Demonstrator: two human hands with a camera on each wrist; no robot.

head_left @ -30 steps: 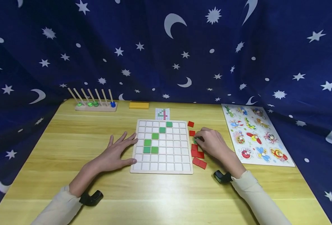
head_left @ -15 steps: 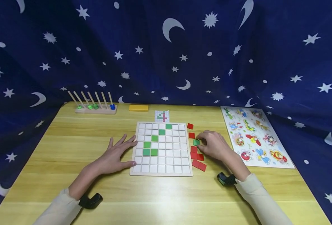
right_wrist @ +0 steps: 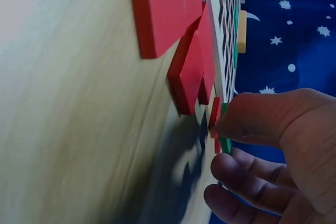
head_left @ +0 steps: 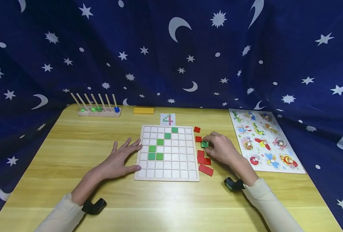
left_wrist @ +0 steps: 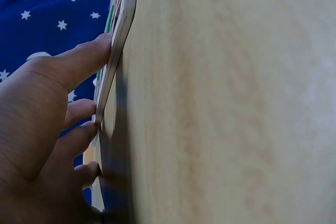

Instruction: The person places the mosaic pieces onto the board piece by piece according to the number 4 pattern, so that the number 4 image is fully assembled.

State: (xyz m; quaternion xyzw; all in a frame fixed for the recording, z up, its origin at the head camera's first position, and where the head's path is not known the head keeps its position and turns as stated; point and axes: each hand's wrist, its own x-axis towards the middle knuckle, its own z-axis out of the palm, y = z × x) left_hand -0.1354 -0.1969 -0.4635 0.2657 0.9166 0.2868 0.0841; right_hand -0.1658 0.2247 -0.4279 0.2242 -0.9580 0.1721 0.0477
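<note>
1. Supporting the work is the wooden table (head_left: 171, 206), with the grid board (head_left: 159, 173) near its middle.
2. The left hand (head_left: 118, 162), fingers spread, touches the board's left edge; the right hand (head_left: 220, 147), beyond the right edge, pinches a loose green tile (head_left: 204, 144) between thumb and fingertips.
3. The printed card (head_left: 167, 119) lies just past the board's far edge.
4. Six placed green tiles (head_left: 160, 142) sit on the board; red tiles (head_left: 201, 159) lie beside its right edge.
5. The step in hand looks like picking up that pinched tile; the next move seems to call for a firm pinch, clearance over the board's right edge, and a square lowering.
</note>
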